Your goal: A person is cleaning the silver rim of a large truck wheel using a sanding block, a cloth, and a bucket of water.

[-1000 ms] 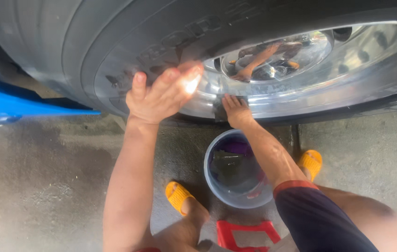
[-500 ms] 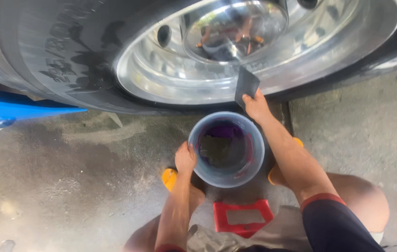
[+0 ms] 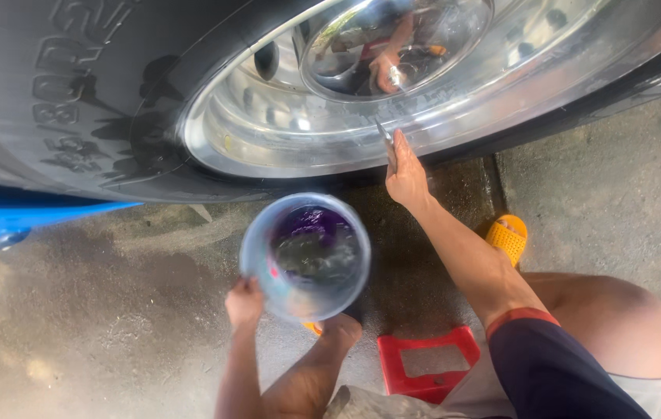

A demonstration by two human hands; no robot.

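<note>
One big black tire (image 3: 74, 101) is seen at the far left, with one shiny silver wheel (image 3: 439, 93) inside it. Near the middle, one round plastic bucket (image 3: 305, 256) with dark water in it is held up off the ground, its rim gripped by the left hand (image 3: 245, 304). Further right, a small dark flat pad (image 3: 386, 143) is pinched in the right hand (image 3: 405, 177) and pressed to the low edge of the wheel. The wheel looks to be in the middle of a wash. A dip of the pad in the bucket may be needed next. One red stool (image 3: 427, 363) and one orange sandal (image 3: 507, 237) are counted.
</note>
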